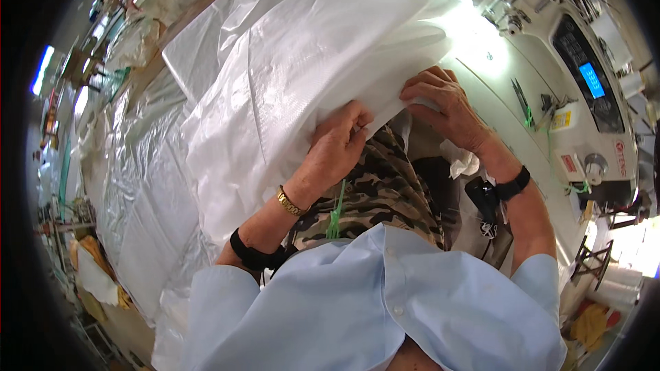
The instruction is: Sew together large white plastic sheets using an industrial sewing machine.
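A large white woven plastic sheet [275,75] drapes over the table and down toward my lap, its near edge folded. My left hand [340,139], with a gold watch at the wrist, has its fingers curled in a pinch on that near edge. To its right, my right hand [447,106] grips the same edge with bent fingers, the thumb underneath and partly hidden. The sheet's far right part runs into a bright light by the needle area of a white sewing machine [565,139].
On the machine table [505,75] lie dark thread snips [522,102] with green thread near them. Crumpled clear plastic sheeting [148,206] covers the left side. Green thread [335,216] hangs over my camouflage trousers. A wooden stool [592,261] stands at the right.
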Tool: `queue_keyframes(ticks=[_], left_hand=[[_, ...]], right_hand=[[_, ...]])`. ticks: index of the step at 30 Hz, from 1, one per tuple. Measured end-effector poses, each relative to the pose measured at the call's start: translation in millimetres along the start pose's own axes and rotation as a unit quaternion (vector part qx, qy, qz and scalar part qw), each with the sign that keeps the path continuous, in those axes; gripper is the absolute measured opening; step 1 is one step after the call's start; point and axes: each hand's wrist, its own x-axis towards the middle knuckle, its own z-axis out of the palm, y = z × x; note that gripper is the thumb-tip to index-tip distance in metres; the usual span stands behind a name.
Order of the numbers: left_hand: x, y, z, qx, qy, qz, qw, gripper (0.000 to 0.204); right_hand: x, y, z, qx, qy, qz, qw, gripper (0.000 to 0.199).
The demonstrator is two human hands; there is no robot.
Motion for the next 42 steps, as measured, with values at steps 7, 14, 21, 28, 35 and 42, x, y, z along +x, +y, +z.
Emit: queue_keyframes(ticks=[7,14,21,28,35,42], left_hand=[[1.8,27.8,1.9,0.043,-0.022,-0.013,0.999,0.018],[8.4,19.4,10.6,0.037,0.016,-0.011,0.999,0.013],[11.6,15.8,2.6,0.105,0.051,0.088,0.989,0.005],[9.6,10.7,-1.0,0.072,0.051,0.112,0.990,0.023],[14.7,18.4,-11.0,0.086,-0.027,0.083,0.993,0.022],[25.3,26.7,14.5,0.081,-0.120,0.158,0.977,0.022]], right_hand=[[2.2,2.8,-0.5,-0.050,-0.012,-0.012,0.999,0.011],[9.2,9.9,-1.2,-0.099,-0.011,-0.030,0.995,0.019],[17.9,28.7,-13.9,-0.139,-0.035,-0.045,0.989,0.027],[21.6,53.0,-31.1,-0.126,-0.012,0.002,0.992,0.031],[23.1,83.5,-41.5,-0.178,0.012,0.012,0.984,0.031],[15.4,86.1,-34.4,-0.305,0.130,0.060,0.942,0.034]])
